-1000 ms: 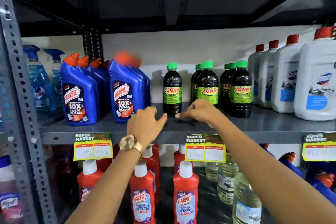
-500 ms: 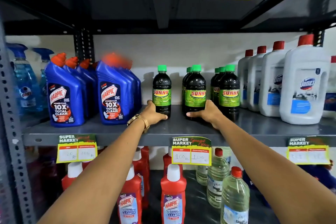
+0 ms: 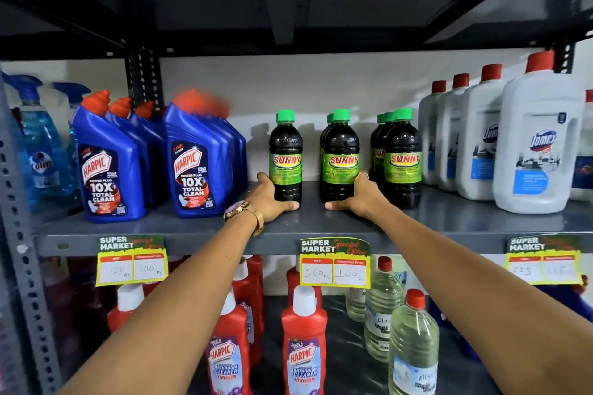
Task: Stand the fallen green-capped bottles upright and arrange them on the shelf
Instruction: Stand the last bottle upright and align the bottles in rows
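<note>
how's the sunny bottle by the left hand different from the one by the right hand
The left-hand Sunny bottle stands alone, with bare shelf behind it; the right-hand Sunny bottle fronts a row, another green cap showing behind it. The left hand cups the first one's base from its left side; the right hand cups the other's from its right. Both stand upright, dark with green caps.

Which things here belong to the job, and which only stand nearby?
Job: green-capped Sunny bottles, left hand, right hand, grey shelf.
Nearby: blue Harpic bottles, white Domex bottles, red Harpic bottles, price tags.
</note>
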The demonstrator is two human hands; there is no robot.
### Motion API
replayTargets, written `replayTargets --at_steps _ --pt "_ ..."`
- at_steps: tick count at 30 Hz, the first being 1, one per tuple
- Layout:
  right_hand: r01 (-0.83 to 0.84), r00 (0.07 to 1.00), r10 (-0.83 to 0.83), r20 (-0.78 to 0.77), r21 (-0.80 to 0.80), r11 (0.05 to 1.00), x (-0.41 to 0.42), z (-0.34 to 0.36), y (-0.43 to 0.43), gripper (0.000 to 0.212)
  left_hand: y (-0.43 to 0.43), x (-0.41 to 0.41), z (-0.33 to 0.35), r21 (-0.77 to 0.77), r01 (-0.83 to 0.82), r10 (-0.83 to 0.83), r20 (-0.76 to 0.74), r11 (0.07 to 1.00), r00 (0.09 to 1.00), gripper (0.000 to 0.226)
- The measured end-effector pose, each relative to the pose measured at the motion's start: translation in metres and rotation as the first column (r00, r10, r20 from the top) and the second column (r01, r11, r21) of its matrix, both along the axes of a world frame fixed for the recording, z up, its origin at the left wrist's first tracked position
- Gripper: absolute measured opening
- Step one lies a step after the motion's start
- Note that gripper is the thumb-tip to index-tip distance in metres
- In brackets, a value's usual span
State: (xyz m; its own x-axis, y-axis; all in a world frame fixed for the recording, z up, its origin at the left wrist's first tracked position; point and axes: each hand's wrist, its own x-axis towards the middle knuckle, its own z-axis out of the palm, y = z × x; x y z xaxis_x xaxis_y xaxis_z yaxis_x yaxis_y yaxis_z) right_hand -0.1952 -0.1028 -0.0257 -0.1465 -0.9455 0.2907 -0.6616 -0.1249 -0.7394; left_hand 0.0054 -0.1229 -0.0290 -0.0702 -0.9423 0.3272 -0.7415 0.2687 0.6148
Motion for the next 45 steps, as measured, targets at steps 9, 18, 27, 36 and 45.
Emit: replayTargets --at_steps 9,18,27,36,45 --pt "-0.001 1.000 0.001 0.010 0.001 1.000 -0.001 -0.002 -0.004 0.092 0.000 0.005 0.002 0.079 0.069 -0.065 -0.050 0.994 0.997 0.083" --pt "-0.011 0.999 0.011 0.038 -0.003 1.000 -0.002 -0.003 -0.005 0.093 -0.004 0.004 0.002 0.092 0.072 -0.063 -0.091 0.993 0.994 0.081" --pt "-0.018 0.997 0.018 0.073 0.005 1.000 -0.003 -0.004 -0.005 0.094 -0.003 0.004 -0.001 0.116 0.046 -0.038 -0.064 0.992 0.997 0.080" --pt "-0.102 0.970 0.080 0.232 0.084 0.991 -0.029 -0.001 0.019 0.091 0.023 0.002 -0.012 -0.004 -0.267 0.253 0.335 0.964 0.908 0.080" --pt "0.311 0.941 -0.313 0.127 0.037 0.950 -0.108 0.001 0.033 0.126 0.054 -0.043 0.002 -0.378 0.371 -0.159 0.485 0.848 0.860 0.032"
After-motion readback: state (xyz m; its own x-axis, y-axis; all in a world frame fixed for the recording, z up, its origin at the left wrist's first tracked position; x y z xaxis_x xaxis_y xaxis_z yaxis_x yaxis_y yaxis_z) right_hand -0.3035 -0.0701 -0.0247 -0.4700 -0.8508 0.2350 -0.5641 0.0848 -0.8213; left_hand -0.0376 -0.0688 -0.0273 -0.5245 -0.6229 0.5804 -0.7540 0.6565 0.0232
